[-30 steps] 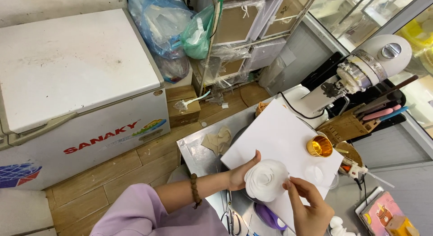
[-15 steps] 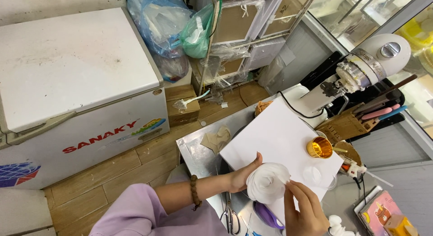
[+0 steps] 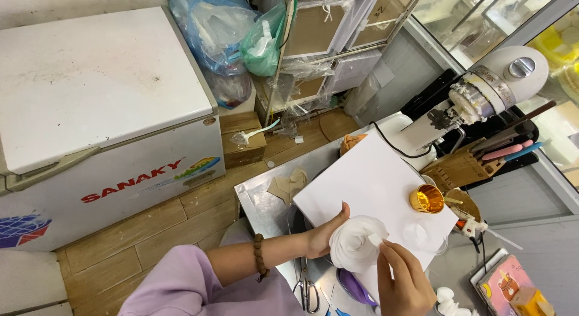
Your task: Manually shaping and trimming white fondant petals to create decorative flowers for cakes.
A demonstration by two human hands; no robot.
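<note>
Left hand [image 3: 322, 234] cups the white rose [image 3: 356, 246], right hand [image 3: 401, 280] fingers pinching its outer petal; shaping under way, light pressure needed.

White chest freezer [image 3: 90, 105], wooden floor [image 3: 151, 231]

single head-worn view, steep downward look, near the white board [image 3: 374, 189], floor beyond

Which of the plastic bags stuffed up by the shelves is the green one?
The green bag is the smaller one hanging against the shelf post. The bigger blue bag bulges to its left, behind the white chest freezer.
</note>
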